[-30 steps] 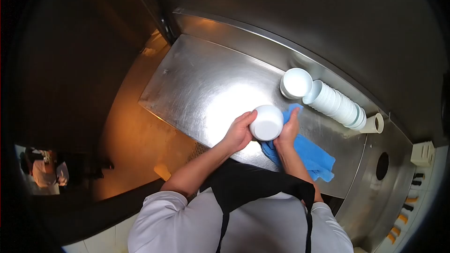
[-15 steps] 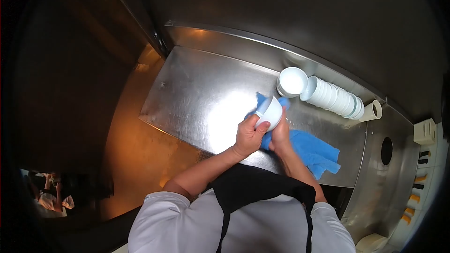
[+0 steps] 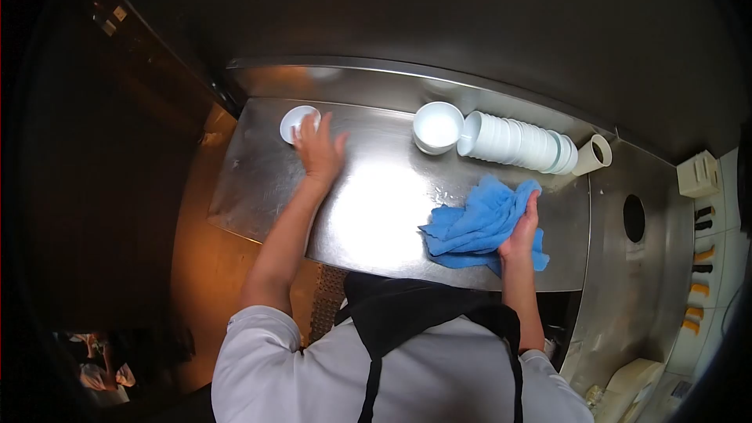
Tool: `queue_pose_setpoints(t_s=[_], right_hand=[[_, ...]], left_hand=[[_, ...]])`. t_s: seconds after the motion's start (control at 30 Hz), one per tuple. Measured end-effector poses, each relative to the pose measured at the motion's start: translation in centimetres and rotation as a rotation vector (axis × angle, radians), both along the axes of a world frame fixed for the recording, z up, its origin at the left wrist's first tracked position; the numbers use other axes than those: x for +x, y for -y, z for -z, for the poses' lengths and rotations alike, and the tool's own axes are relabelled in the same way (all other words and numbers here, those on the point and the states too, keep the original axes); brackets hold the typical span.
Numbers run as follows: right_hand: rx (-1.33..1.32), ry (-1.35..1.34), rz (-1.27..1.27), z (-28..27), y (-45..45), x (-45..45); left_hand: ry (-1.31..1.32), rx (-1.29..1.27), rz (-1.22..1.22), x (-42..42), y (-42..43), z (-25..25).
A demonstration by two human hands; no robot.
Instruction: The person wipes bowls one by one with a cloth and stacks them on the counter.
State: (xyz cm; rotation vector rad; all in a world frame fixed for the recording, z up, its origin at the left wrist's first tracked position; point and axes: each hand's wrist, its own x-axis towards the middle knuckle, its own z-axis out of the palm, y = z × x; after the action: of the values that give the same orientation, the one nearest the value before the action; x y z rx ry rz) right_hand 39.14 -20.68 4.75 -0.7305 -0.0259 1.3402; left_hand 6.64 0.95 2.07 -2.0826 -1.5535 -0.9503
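The left hand [image 3: 319, 157] is open, with its fingers spread, at a small round white bowl [image 3: 290, 120], which stands with its mouth up on the shiny stainless steel bench [image 3: 251, 188], near the far left corner. The fingers cover the right part of the bowl's rim, so from this angle I cannot tell surely if they touch it or are just above it. The right hand [image 3: 518, 238] is closed on a crumpled soft blue cloth [image 3: 474, 223], gripping it at its right side, over the right part of the bench. The cloth spreads in loose folds to the left of this hand. Behind it, near the raised back edge, a larger round white bowl [image 3: 438, 125] has its mouth up. Just beside, on the right, a long row of nested white bowls [image 3: 517, 142] lies sideways, with a white cup [image 3: 587, 158] at its right end.
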Motion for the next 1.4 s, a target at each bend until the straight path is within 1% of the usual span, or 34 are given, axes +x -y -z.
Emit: queue_pose_setpoints(t_s=[0.07, 0.1, 0.13, 0.17, 0.23, 0.33, 0.43, 0.47, 0.53, 0.57, 0.63, 0.67, 0.7, 0.73, 0.83, 0.87, 0.97, 1.0, 1.03, 1.07, 1.1, 1.13, 1.17, 1.23, 1.27, 1.33, 1.37, 1.4], right_hand=[[-0.020, -0.071, -0.024, 1.3, 0.5, 1.0], [-0.037, -0.098, -0.039, 2.9, 0.6, 1.4], [-0.054, -0.122, -0.057, 3.7, 0.8, 1.9], [-0.031, -0.119, -0.036, 3.5, 0.8, 2.1], [0.020, -0.117, 0.003, 2.7, 0.4, 1.4], [-0.012, -0.150, 0.199, 1.7, 0.5, 0.4], [-0.281, 0.004, 0.175, 3.5, 0.9, -1.5], [-0.317, -0.002, 0.174, 4.0, 1.0, -1.9], [-0.211, 0.005, 0.269, 3.3, 0.0, -2.7], [-0.162, 0.008, 0.316, 3.1, -0.4, -3.3], [-0.080, 0.888, 0.229, 4.2, -1.1, -5.0], [-0.031, 1.328, 0.166, 4.8, -1.6, -6.1], [0.120, 1.317, -0.132, 0.6, -3.1, -7.5], [0.285, 1.967, 0.392, -2.2, -5.3, -8.6], [0.089, 1.155, -0.301, -1.2, -7.9, -7.1], [0.064, 0.693, -0.345, -1.4, -8.0, -7.1], [0.216, 1.019, -0.063, 2.1, -5.7, -13.0], [0.373, 1.213, -0.011, 1.2, -4.8, -14.2], [0.536, 1.402, 0.046, 0.2, -4.3, -14.9], [0.542, 1.462, -0.064, 0.7, -4.7, -14.3], [0.543, 1.516, -0.171, 1.1, -5.5, -13.8], [0.505, 1.538, 0.026, 0.3, -6.6, -14.0], [0.322, 1.391, -0.149, -1.0, -7.8, -13.1], [0.297, 0.980, -0.392, -1.6, -10.4, -10.7], [0.237, 0.853, -0.358, -1.9, -10.2, -11.1], [0.121, 0.604, -0.305, -4.0, -9.2, -12.2], [0.027, 0.622, -0.305, -3.0, -9.1, -12.3], [-0.067, 0.638, -0.303, -2.2, -9.2, -12.4]], left_hand=[[0.205, -0.173, 0.437, 4.1, 0.5, 1.1], [0.191, -0.169, 0.603, 6.9, 1.8, 0.6], [0.095, -0.223, 0.752, 9.0, 2.7, -0.3], [0.015, -0.259, 0.793, 11.2, 4.0, -2.0], [-0.048, -0.221, 0.713, 14.4, 4.1, -1.3], [-0.111, -0.639, 0.630, 15.2, 2.4, -1.4], [0.228, -0.535, 0.653, 15.4, 2.6, -2.1], [0.365, -0.540, 0.619, 15.4, 3.1, -2.4], [0.642, -0.551, 0.544, 15.1, 5.2, -4.5], [0.656, -0.549, 0.500, 15.0, 6.5, -5.2], [0.684, -0.545, 0.416, 14.8, 9.6, -5.6], [0.659, -0.591, 0.424, 14.8, 11.1, -5.0], [0.637, -0.636, 0.431, 14.9, 12.5, -4.4], [0.816, -0.322, 0.602, 15.3, 13.4, -3.3], [1.121, -0.637, 0.488, 12.7, 14.6, -3.5], [1.148, -0.642, 0.439, 12.1, 14.8, -3.9], [1.353, -0.626, 0.317, 11.0, 12.4, -3.9], [1.288, -0.641, 0.325, 10.4, 11.8, -3.4], [1.190, -0.534, 0.405, 9.8, 11.6, -2.9], [1.087, -0.435, 0.477, 9.3, 11.7, -2.3], [0.861, -0.388, 0.495, 8.6, 11.6, -2.5], [0.648, -0.315, 0.508, 7.9, 11.6, -2.8], [0.939, -0.499, 0.523, 7.7, 11.8, -3.3], [1.519, -0.873, 0.521, 7.4, 12.4, -4.8], [1.704, -0.913, 0.537, 7.0, 12.0, -5.9], [1.837, -0.895, 0.467, 6.5, 10.0, -5.0], [1.906, -0.888, 0.421, 6.2, 9.1, -3.5], [1.691, -0.668, 0.313, 6.7, 8.3, -2.9]])
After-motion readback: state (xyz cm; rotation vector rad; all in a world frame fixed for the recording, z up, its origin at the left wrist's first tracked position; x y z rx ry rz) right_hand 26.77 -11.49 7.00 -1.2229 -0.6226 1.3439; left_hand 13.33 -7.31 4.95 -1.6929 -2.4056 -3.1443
